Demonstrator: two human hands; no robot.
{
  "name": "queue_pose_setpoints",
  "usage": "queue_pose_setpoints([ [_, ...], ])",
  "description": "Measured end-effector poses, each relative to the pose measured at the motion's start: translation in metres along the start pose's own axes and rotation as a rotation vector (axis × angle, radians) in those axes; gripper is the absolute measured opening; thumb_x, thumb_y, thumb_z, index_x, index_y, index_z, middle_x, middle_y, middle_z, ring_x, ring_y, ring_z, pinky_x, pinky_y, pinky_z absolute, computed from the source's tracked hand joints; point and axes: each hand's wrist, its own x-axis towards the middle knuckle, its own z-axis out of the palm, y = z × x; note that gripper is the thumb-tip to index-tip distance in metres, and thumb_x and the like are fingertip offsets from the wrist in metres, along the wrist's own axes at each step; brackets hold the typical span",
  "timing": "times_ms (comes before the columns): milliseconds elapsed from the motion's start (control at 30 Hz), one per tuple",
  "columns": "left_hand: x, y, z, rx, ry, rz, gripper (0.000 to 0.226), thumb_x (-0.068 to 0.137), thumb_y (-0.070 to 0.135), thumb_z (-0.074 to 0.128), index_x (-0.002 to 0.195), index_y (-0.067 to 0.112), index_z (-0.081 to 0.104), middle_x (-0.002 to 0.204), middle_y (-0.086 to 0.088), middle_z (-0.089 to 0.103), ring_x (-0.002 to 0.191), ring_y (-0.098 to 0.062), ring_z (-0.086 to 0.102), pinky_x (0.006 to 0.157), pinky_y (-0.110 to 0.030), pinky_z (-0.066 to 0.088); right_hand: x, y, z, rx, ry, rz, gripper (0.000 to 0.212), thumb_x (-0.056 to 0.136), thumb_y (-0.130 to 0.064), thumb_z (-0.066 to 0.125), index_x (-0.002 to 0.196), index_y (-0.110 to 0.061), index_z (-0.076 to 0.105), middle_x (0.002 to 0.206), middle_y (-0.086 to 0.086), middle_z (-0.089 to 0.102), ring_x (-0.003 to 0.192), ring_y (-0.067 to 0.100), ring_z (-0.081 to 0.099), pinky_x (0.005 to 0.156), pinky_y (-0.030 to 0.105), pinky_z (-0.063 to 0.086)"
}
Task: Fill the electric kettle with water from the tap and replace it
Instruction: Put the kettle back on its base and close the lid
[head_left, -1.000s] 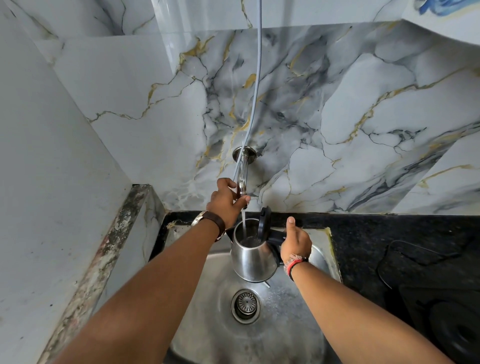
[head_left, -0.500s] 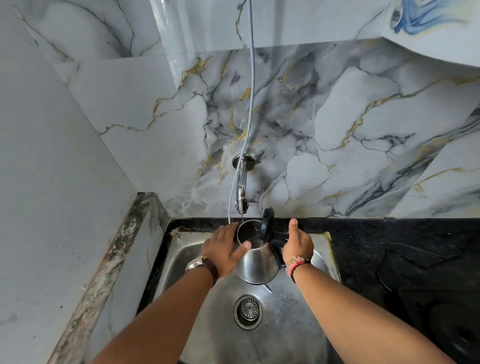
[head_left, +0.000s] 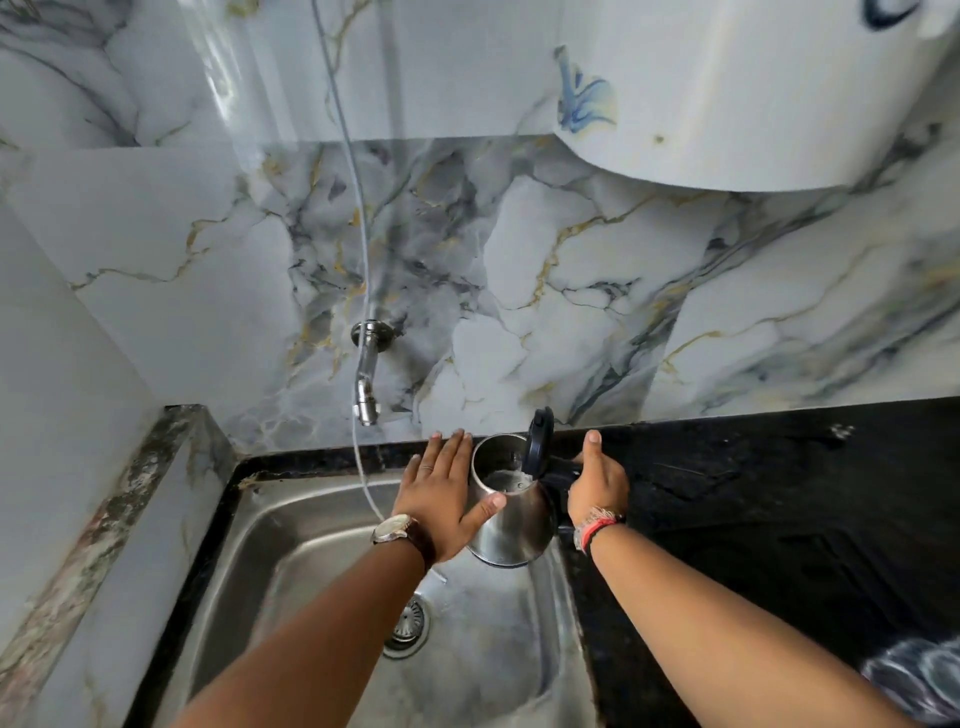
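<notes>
The steel electric kettle (head_left: 511, 525) hangs over the right edge of the sink (head_left: 291, 525), lid (head_left: 538, 441) flipped up, water visible inside. My right hand (head_left: 597, 483) grips its black handle. My left hand (head_left: 441, 493) lies flat against the kettle's left side, fingers spread, thumb on the steel wall. The chrome tap (head_left: 367, 379) sticks out of the marble wall to the upper left of the kettle; no water runs from it.
A black stone counter (head_left: 779, 493) stretches right of the sink. A thin hose (head_left: 358, 291) hangs down the wall into the basin. The drain (head_left: 410, 623) sits mid-sink. A white appliance (head_left: 727, 93) is mounted at the upper right. A marble ledge (head_left: 104, 530) borders the left.
My left hand left the tap and dropped onto the kettle's side. The water stream stopped. The kettle has moved right, away from under the tap, toward the counter.
</notes>
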Motion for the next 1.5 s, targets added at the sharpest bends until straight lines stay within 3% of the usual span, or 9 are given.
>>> queue_pose_setpoints([
  [267,0.013,0.149,0.045,-0.002,-0.017,0.087,0.108,0.080,0.090,0.003,0.161,0.020,-0.002,0.170,0.001,-0.002,0.154,-0.021,-0.014,0.124,-0.047,0.001,0.055,0.023,-0.146,-0.063,0.062,0.004,0.071,0.075,-0.082,0.034,0.058,-0.021,0.065,0.061,0.008,0.068,0.065,0.032,0.065,0.065,0.040,0.052],
  [367,0.008,0.159,0.055,-0.043,-0.002,0.058,0.107,0.081,0.090,0.006,0.161,0.020,-0.002,0.170,0.001,-0.002,0.154,-0.020,-0.013,0.124,-0.046,0.002,0.057,0.031,-0.160,-0.122,0.083,0.008,0.071,0.076,-0.082,0.034,0.055,-0.021,0.063,0.057,0.006,0.066,0.063,0.032,0.064,0.062,0.038,0.049],
  [400,0.011,0.249,0.085,-0.052,-0.033,0.074,0.108,0.081,0.090,0.007,0.161,0.019,-0.002,0.170,0.001,-0.002,0.154,-0.020,-0.014,0.125,-0.046,0.001,0.094,0.057,-0.239,-0.068,0.084,0.034,0.072,0.077,-0.081,0.034,0.053,-0.020,0.062,0.054,0.004,0.064,0.061,0.031,0.062,0.059,0.037,0.046],
  [433,0.012,0.272,0.095,-0.044,-0.063,0.061,0.108,0.081,0.090,0.008,0.161,0.019,-0.002,0.170,0.001,-0.002,0.154,-0.020,-0.014,0.125,-0.046,0.001,0.104,0.059,-0.260,-0.073,0.071,0.014,0.072,0.078,-0.080,0.034,0.051,-0.019,0.060,0.051,0.002,0.062,0.058,0.029,0.061,0.056,0.035,0.043],
  [700,0.010,0.339,0.126,-0.010,-0.098,0.014,0.106,0.083,0.088,0.011,0.161,0.018,-0.005,0.171,0.001,-0.004,0.153,-0.019,-0.016,0.125,-0.045,-0.001,0.139,0.098,-0.318,-0.119,0.016,0.003,0.068,0.080,-0.077,0.033,0.052,-0.021,0.060,0.054,0.000,0.063,0.060,0.027,0.061,0.057,0.036,0.043],
  [900,0.018,0.362,0.134,0.026,-0.124,-0.013,0.106,0.082,0.088,0.008,0.160,0.018,-0.009,0.170,0.001,-0.007,0.153,-0.018,-0.018,0.125,-0.045,-0.002,0.155,0.113,-0.337,-0.106,-0.021,0.040,0.066,0.084,-0.071,0.036,0.056,-0.016,0.060,0.054,0.006,0.061,0.060,0.031,0.059,0.061,0.040,0.045],
  [1033,0.015,0.365,0.139,0.033,-0.113,-0.027,0.109,0.081,0.091,0.006,0.160,0.018,-0.009,0.171,-0.001,-0.001,0.154,-0.020,-0.013,0.125,-0.045,0.000,0.157,0.119,-0.339,-0.076,-0.059,-0.006,0.071,0.083,-0.068,0.048,0.060,-0.002,0.056,0.056,0.021,0.057,0.051,0.022,0.045,0.054,0.038,0.032],
  [1167,0.010,0.366,0.143,0.043,-0.102,-0.051,0.109,0.081,0.092,0.007,0.160,0.018,-0.009,0.171,-0.002,0.006,0.155,-0.020,-0.009,0.124,-0.044,0.000,0.155,0.123,-0.344,-0.078,-0.171,-0.048,0.054,0.086,-0.055,0.059,0.048,-0.020,0.042,0.040,-0.010,0.034,0.048,0.012,0.031,0.053,0.037,0.026],
  [1500,0.008,0.358,0.139,0.087,-0.178,-0.074,0.109,0.080,0.093,0.007,0.159,0.021,-0.014,0.171,0.001,0.004,0.154,-0.021,-0.015,0.124,-0.049,-0.003,0.158,0.127,-0.340,-0.052,-0.320,0.096,0.057,0.094,-0.037,0.065,0.048,-0.018,0.038,0.045,-0.005,0.031,0.050,0.020,0.031,0.055,0.043,0.028],
])
